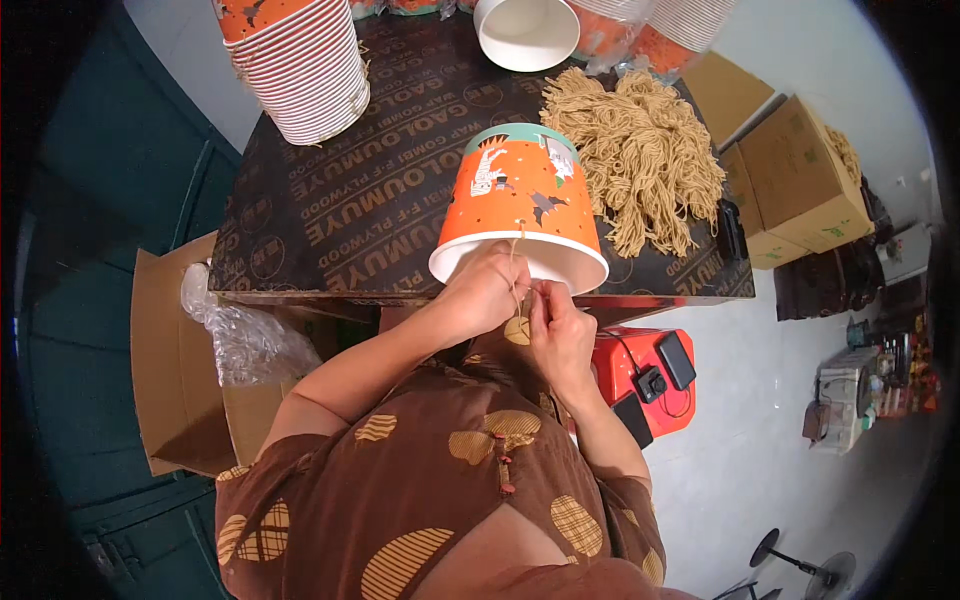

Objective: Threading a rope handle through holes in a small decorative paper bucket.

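An orange paper bucket (515,195) with a green base band and printed figures lies tilted at the table's near edge. Its white-rimmed mouth faces me. A thin tan string (520,238) comes out of a small hole near the rim and runs down to my hands. My left hand (488,292) is closed at the mouth, with the string looped over its fingers. Just right of it, my right hand (562,335) pinches the string between thumb and fingers. The fingertips of my left hand are partly hidden inside the mouth.
A heap of tan cut strings (645,165) lies right of the bucket. Stacked orange buckets (300,75) stand at back left, a white-lined bucket (527,35) at the back. An open carton (175,350) with clear plastic is left; a red stool (655,375) holding black devices is right.
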